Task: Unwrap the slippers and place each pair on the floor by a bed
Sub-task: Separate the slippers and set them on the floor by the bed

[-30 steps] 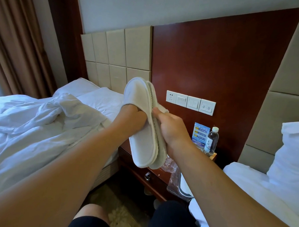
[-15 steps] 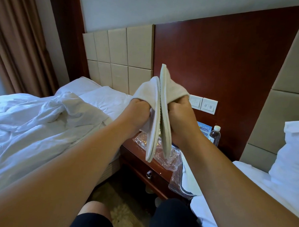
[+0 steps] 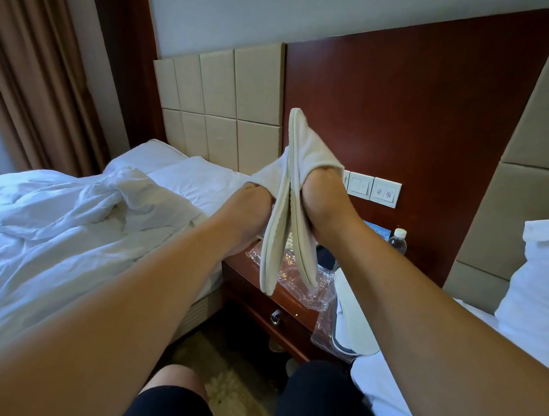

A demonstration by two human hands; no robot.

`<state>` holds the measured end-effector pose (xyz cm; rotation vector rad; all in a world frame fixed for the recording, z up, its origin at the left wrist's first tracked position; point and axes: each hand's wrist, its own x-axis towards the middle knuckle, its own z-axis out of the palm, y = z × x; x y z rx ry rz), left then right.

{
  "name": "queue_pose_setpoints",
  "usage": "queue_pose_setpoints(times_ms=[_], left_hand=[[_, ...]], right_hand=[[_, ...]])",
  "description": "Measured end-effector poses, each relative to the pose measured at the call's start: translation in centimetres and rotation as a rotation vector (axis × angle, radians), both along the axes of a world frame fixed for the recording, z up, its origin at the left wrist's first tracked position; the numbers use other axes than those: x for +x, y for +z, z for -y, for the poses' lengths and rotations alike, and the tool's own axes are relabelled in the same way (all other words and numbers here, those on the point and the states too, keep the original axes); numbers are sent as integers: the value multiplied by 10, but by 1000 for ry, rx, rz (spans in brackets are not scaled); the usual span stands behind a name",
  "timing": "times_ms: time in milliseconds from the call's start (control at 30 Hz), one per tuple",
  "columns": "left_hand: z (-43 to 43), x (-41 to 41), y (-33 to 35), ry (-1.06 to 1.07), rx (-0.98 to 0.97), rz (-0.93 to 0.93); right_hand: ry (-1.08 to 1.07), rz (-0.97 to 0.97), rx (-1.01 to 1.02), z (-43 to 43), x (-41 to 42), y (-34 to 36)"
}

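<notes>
Two white terry slippers are held up in front of the headboard, sole against sole, toes up, heels spreading apart below. My left hand (image 3: 249,213) is pushed into the upper of the left slipper (image 3: 272,255) and grips it. My right hand (image 3: 327,204) does the same with the right slipper (image 3: 310,146), which stands higher. Fingertips are hidden inside the uppers. A second pair of slippers in clear plastic (image 3: 350,324) leans at the right bed's edge. A crumpled empty wrapper (image 3: 298,281) lies on the nightstand.
A wooden nightstand (image 3: 262,304) with a drawer stands between the rumpled left bed (image 3: 61,230) and the right bed (image 3: 385,385). A water bottle (image 3: 397,241) stands at its back. Patterned carpet (image 3: 227,388) shows below, by my knees.
The slippers turned from flat-facing to edge-on. Both hands slid into the uppers, and the heels have opened apart. The right slipper rose higher.
</notes>
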<state>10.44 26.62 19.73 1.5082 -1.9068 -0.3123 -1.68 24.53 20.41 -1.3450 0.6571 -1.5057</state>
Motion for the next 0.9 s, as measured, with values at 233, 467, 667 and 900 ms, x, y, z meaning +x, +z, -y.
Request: queue_pose_setpoints(times_ms=[233,467,667,900], left_hand=[[6,11,3,55,180,-49],[5,26,10,98,246,68],[-3,36,21,81,299,481],[1,38,13,104,235,544]], right_hand=[[12,-220,112,5,-22,-1],[-217,-631,71,-4,-21,1],[-158,-1118,66,-13,-29,8],[-338,-1261,43,-5,-35,4]])
